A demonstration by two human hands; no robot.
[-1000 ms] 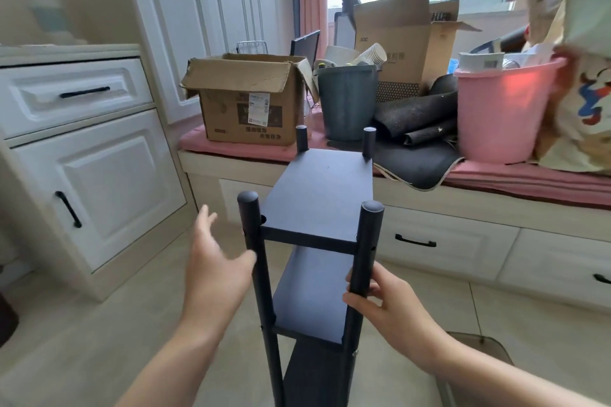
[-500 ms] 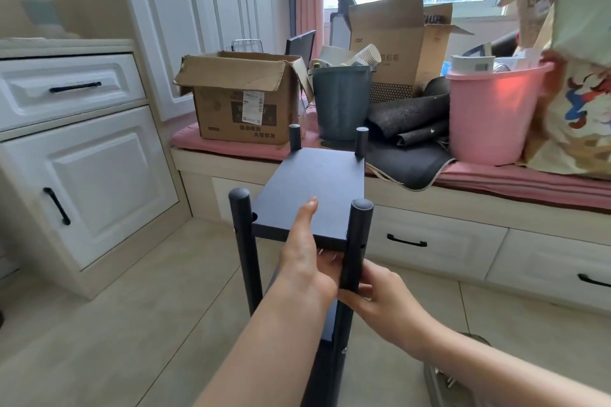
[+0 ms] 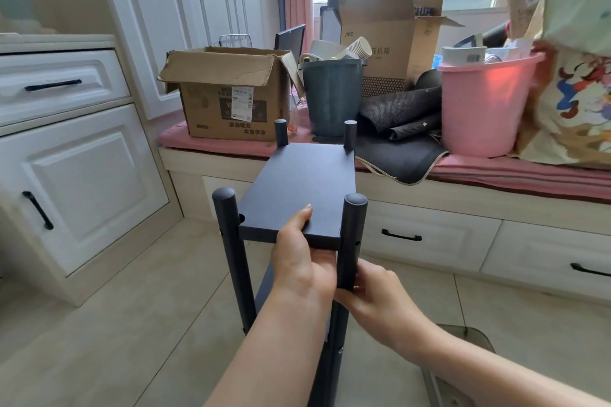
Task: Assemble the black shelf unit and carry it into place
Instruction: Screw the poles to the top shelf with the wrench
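The black shelf unit (image 3: pixel 304 182) stands upright in front of me, with round posts at its corners and a flat top board. My left hand (image 3: pixel 302 261) grips the near edge of the top board, thumb on top and fingers underneath. My right hand (image 3: pixel 373 291) holds the near right post (image 3: pixel 351 241) just below the top board, fingers curled round it. The lower shelves are mostly hidden behind my arms.
A window seat with a pink cushion (image 3: pixel 515 172) carries a cardboard box (image 3: pixel 228 92), a grey bucket (image 3: pixel 330 96), a pink bucket (image 3: pixel 482 106) and bags. White cabinets (image 3: pixel 76 175) stand on the left. Drawers (image 3: pixel 426 238) run under the seat. Tiled floor lies around the shelf.
My left hand swung in from the left of the shelf and took hold of the top board's near edge. The right hand stayed on the near right post.
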